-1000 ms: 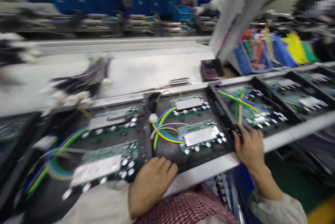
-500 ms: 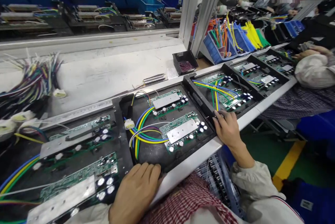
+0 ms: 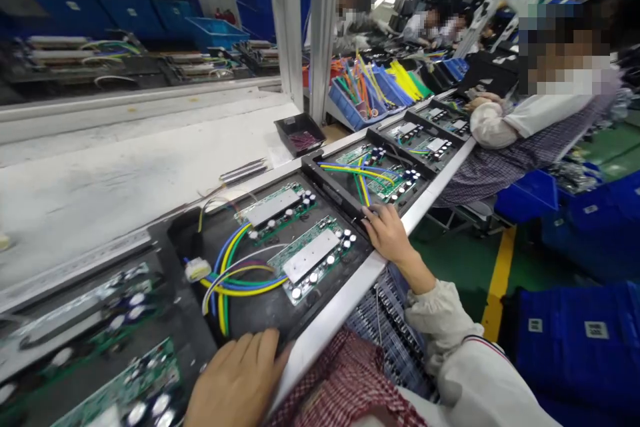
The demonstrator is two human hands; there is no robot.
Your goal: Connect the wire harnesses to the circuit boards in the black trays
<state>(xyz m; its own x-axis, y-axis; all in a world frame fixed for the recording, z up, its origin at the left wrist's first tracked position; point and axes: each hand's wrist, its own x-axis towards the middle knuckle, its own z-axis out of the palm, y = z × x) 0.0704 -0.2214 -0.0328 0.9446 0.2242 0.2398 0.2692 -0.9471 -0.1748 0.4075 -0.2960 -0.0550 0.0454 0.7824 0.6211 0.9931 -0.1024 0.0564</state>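
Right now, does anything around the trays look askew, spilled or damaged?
No clear spill or damage shows. One oddity: in the tray just beyond the right hand, coloured wires cross over the boards, whereas wires in the nearer tray mostly loop beside its boards.

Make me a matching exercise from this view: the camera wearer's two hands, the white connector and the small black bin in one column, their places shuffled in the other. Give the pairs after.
Column 1
1. Left hand
2. Right hand
3. White connector
4. Small black bin

Column 2
A. Inside the tray, toward its left side
B. Near the foot of the metal posts
C. At that tray's near right corner
D. At that tray's near left corner

Pairs: 1-D, 2-C, 3-A, 4-B
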